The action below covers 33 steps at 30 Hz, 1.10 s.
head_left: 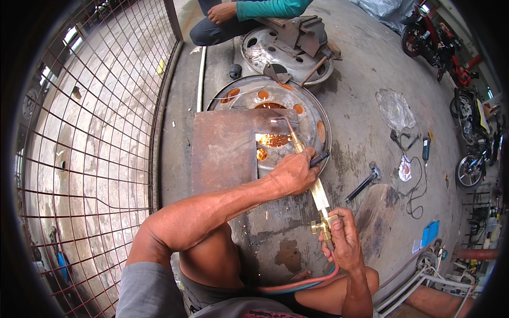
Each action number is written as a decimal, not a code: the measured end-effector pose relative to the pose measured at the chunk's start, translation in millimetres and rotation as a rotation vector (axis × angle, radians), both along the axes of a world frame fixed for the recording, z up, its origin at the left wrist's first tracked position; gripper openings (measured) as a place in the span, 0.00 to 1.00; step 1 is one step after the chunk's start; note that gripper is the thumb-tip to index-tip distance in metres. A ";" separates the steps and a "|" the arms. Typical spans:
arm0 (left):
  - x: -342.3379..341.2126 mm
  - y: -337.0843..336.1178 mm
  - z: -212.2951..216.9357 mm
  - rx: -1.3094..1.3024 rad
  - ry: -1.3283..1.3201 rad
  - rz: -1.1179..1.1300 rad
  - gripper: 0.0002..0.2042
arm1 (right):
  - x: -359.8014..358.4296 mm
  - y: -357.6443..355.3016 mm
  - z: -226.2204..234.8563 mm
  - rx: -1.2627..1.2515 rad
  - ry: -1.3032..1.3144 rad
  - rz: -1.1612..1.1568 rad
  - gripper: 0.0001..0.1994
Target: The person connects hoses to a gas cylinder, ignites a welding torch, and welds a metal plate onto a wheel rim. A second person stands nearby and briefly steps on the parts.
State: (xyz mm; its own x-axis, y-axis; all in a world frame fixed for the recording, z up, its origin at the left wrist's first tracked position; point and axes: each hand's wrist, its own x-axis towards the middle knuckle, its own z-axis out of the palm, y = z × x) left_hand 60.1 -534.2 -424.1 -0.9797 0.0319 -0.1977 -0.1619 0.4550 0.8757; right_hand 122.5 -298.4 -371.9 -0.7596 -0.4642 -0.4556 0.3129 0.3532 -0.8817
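Note:
A brass cutting torch (319, 196) runs slantwise in front of me, its bent copper nozzle over a rusty steel plate (222, 151). A bright glowing spot shows on the plate under the nozzle, and sparks fly below. My left hand (295, 173) is closed around the torch's front part; a short dark rod (319, 158) sticks out from its fingers. My right hand (344, 241) grips the rear of the torch beside the brass valves. The plate, with a notch at its right side, lies across a truck wheel rim (319, 111). Orange light shows through the rim's holes.
Red and blue-green hoses (313, 281) run past my legs. Beyond the rim, a bench vise (305, 34) rests on another wheel rim (254, 47), beside a crouching person (228, 18). A wire mesh fence (101, 122) stands left; a hammer-like tool (363, 185) and motorcycles (469, 127) are right.

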 end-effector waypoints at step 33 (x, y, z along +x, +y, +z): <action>1.2 0.2 4.4 -0.017 -0.003 -0.008 0.14 | -0.4 0.4 3.0 0.000 -0.042 0.003 0.18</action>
State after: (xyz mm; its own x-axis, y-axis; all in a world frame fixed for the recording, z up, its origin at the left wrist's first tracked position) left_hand 61.3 -534.0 -419.7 -0.9789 0.0368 -0.2009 -0.1603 0.4711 0.8674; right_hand 122.2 -298.0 -368.9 -0.7385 -0.4663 -0.4871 0.3484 0.3546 -0.8677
